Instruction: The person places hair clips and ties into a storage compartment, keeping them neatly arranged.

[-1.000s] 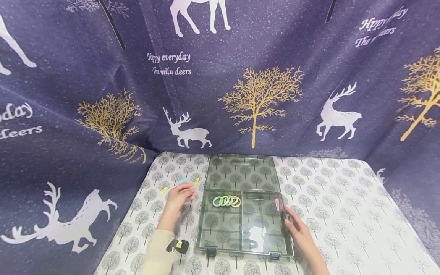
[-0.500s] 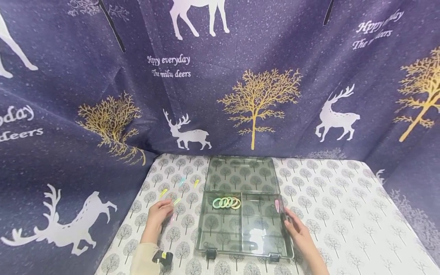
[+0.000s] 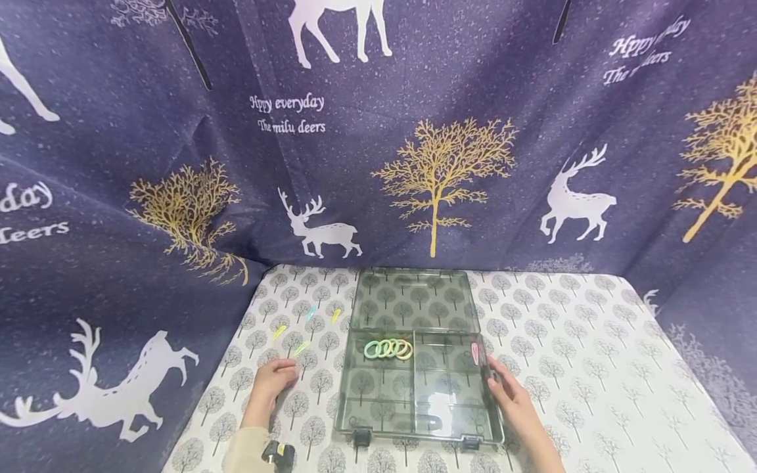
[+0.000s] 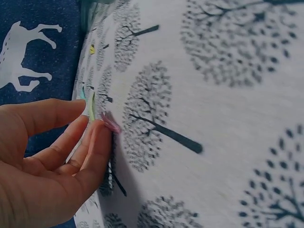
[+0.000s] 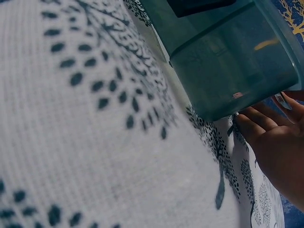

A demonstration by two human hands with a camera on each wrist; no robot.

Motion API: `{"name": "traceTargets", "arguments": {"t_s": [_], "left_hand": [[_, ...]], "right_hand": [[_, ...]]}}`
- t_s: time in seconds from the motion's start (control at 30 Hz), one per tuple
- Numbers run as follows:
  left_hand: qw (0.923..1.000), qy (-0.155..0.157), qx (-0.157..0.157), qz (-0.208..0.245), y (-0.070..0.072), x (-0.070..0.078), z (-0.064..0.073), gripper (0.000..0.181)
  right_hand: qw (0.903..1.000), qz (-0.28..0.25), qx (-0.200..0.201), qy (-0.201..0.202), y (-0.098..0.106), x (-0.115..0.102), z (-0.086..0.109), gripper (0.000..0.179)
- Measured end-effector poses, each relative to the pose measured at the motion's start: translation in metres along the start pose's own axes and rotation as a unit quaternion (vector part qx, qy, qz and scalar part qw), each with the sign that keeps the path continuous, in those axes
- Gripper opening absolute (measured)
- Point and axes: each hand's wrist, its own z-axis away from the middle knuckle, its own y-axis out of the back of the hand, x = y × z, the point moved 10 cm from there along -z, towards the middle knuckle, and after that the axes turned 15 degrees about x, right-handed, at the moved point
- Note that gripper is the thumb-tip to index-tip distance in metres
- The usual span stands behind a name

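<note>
In the head view my left hand [image 3: 275,379] is low over the table with bent fingers. The left wrist view shows a pink snap hair clip [image 4: 110,123] right at the fingertips, with the thumb off it. Around the hand lie a light green clip [image 3: 302,348], two yellow clips, the nearer one [image 3: 280,332] at far left, and a pale blue clip [image 3: 311,312]. My right hand [image 3: 514,397] rests its fingers against the right wall of a smoky clear plastic box [image 3: 426,436]. Inside are another pink clip [image 3: 475,354] and overlapping pastel rings [image 3: 366,350].
The box's lid [image 3: 416,299] is folded back flat behind it, and a divider [image 3: 414,387] splits the inside. Two latches stick out at the front, one being the left latch [image 3: 362,436]. A dark deer-print curtain [image 3: 331,164] hangs behind the tree-print tablecloth [image 3: 568,341].
My left hand has drawn back and left from beside the box, then slightly nearer to me over the pink clip, baring the light green clip. The right hand stays at the box wall.
</note>
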Motion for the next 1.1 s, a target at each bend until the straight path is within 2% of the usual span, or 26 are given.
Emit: {"name": "traceTargets", "arguments": {"t_s": [0.17, 0.37, 0.6, 0.87, 0.97, 1.1], "left_hand": [[0.9992, -0.021, 0.017, -0.029, -0.003, -0.003, 0.001, 0.034], [0.9961, -0.048, 0.041, -0.062, -0.006, 0.002, 0.002, 0.029], [0.9951, -0.046, 0.036, -0.08, -0.007, 0.009, 0.008, 0.029], [0.9929, -0.062, 0.024, -0.098, -0.01, 0.013, 0.005, 0.025], [0.9935, -0.062, 0.021, -0.093, -0.011, 0.019, 0.004, 0.025], [0.9976, -0.058, 0.007, -0.037, -0.016, 0.04, 0.008, 0.028]], "right_hand": [[1.0, 0.007, -0.002, -0.007, 0.001, 0.0, 0.0, 0.057], [0.9999, 0.01, 0.0, -0.003, 0.003, -0.001, 0.001, 0.056], [1.0, 0.002, 0.004, -0.004, 0.003, 0.0, 0.002, 0.056], [0.9999, 0.008, 0.009, 0.006, 0.003, -0.002, 0.0, 0.055], [0.9999, 0.003, 0.003, 0.009, 0.002, -0.004, 0.001, 0.054], [0.9999, -0.009, -0.004, 0.007, 0.0, -0.005, 0.002, 0.053]]}}
